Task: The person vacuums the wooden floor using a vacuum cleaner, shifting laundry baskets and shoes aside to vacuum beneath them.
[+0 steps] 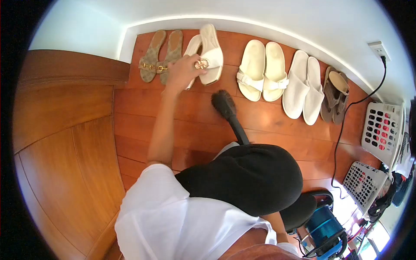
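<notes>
My left hand [184, 73] is closed on the white slide sandal [211, 54] with a round gold emblem on its strap. That sandal is tilted and partly over its mate [193, 44], which my hand partly hides. Just left of them lies a pair of olive-brown slides [151, 57] with gold buckles. A black brush head [223, 104] on a black stem points at the floor below the white pair; its lower end disappears behind my black-clad knee [242, 177]. Only my right forearm [277, 225] shows; the knee hides the hand.
Cream buckled slides [251, 69], off-white closed-toe slippers [297, 89] and brown sandals [331, 95] line the wall. A black cord [346, 112] runs from the outlet [379, 50] across the floor. White perforated baskets [381, 130] and a blue-and-black appliance [323, 225] stand right; a wooden panel [65, 160] is left.
</notes>
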Tool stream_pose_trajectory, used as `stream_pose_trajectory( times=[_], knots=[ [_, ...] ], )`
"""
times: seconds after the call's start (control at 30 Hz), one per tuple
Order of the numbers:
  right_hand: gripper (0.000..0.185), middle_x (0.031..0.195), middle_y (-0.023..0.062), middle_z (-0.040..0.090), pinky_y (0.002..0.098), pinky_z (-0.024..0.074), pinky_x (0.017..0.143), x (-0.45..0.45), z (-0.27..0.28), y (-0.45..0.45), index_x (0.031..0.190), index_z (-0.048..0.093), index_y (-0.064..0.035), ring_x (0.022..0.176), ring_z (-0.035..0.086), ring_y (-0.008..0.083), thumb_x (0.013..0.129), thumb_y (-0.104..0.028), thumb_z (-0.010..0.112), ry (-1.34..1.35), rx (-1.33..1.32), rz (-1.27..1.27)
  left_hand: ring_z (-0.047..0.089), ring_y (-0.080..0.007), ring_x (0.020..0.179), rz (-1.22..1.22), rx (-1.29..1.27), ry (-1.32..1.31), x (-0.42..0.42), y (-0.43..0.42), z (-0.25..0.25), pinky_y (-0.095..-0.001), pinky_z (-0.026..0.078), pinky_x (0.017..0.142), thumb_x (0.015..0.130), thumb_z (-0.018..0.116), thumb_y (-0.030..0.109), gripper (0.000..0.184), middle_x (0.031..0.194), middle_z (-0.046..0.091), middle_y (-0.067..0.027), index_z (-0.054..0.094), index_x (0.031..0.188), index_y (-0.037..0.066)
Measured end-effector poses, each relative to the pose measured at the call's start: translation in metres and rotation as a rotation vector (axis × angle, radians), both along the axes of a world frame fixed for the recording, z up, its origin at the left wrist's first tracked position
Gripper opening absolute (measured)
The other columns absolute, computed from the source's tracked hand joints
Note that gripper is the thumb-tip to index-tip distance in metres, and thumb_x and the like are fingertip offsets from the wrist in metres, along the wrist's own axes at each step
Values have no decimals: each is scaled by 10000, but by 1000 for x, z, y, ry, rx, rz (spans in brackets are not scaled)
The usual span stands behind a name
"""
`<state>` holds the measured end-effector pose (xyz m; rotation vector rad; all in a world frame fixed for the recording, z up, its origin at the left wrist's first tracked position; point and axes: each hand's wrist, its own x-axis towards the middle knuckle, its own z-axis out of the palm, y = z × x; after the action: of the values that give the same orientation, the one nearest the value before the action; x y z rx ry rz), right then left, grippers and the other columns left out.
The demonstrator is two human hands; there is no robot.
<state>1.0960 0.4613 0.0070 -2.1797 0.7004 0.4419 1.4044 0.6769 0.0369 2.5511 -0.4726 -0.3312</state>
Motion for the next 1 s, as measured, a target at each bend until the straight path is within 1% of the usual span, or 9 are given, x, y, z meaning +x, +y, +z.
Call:
stream_pose_trajectory(
  times=[0.3, 0.37, 0.43, 0.5, 0.67, 0.8, 0.87, 0.97, 1.0],
  knots=[
    [307, 700, 217, 614, 440, 495, 567, 198, -13, -6, 1012, 509, -9, 619, 642, 344, 779, -143, 657, -200, -127, 16, 578, -273, 924, 256, -62, -184, -40, 74, 62, -423, 343, 929, 759, 741, 389, 420, 935, 626, -100, 643, 1009, 66],
    [333, 909, 286, 638, 510, 484, 756, 213, 3, -2, 1060, 485, -12, 908, 622, 453, 794, -151, 630, -73, -51, 12, 577, -278, 922, 279, -99, -154, -45, 83, 62, -414, 355, 917, 755, 744, 388, 420, 934, 624, -102, 646, 1000, 61],
    [343, 891, 270, 629, 507, 480, 730, 189, -6, 7, 1067, 491, -12, 880, 619, 455, 778, -117, 642, -19, 8, -28, 577, -280, 919, 290, -108, -144, -46, 94, 60, -412, 360, 913, 752, 748, 382, 418, 933, 624, -101, 649, 995, 57],
    [291, 685, 217, 592, 430, 473, 526, 141, -3, 18, 1019, 498, -14, 603, 625, 352, 764, -93, 615, -177, -85, 77, 580, -280, 914, 295, -84, -143, -50, 105, 56, -416, 359, 915, 748, 753, 370, 413, 933, 625, -97, 651, 993, 53],
    [295, 753, 236, 597, 437, 457, 573, 119, -18, 24, 1025, 506, -22, 712, 627, 382, 760, -91, 616, -447, -194, 173, 587, -281, 902, 268, -67, -85, -47, 112, 50, -412, 362, 915, 740, 765, 339, 393, 926, 627, -89, 657, 997, 62],
    [217, 585, 157, 573, 380, 453, 433, 218, -15, 14, 955, 487, -1, 433, 569, 253, 799, -91, 609, -211, -144, 42, 592, -276, 888, 252, -133, -113, -51, 108, 38, -410, 367, 906, 731, 770, 339, 387, 900, 628, -75, 662, 987, 70],
    [329, 829, 307, 629, 515, 486, 715, 260, -3, 13, 1014, 505, 25, 837, 619, 479, 745, -132, 610, -166, -40, 9, 594, -271, 883, 250, -124, -81, -53, 107, 43, -409, 368, 906, 726, 772, 342, 390, 893, 629, -72, 660, 980, 69],
    [317, 816, 308, 628, 519, 480, 714, 253, 7, 20, 992, 503, 25, 831, 617, 484, 736, -129, 610, -204, -74, 0, 592, -268, 878, 260, -120, -43, -55, 108, 48, -405, 368, 902, 720, 777, 341, 392, 890, 629, -68, 656, 975, 69],
    [279, 612, 146, 563, 363, 444, 431, 242, -7, 18, 946, 477, 19, 460, 573, 224, 761, -88, 656, -278, -147, 15, 591, -267, 876, 266, -115, -34, -54, 111, 49, -404, 368, 900, 718, 779, 340, 393, 891, 629, -68, 654, 974, 70]
  ],
)
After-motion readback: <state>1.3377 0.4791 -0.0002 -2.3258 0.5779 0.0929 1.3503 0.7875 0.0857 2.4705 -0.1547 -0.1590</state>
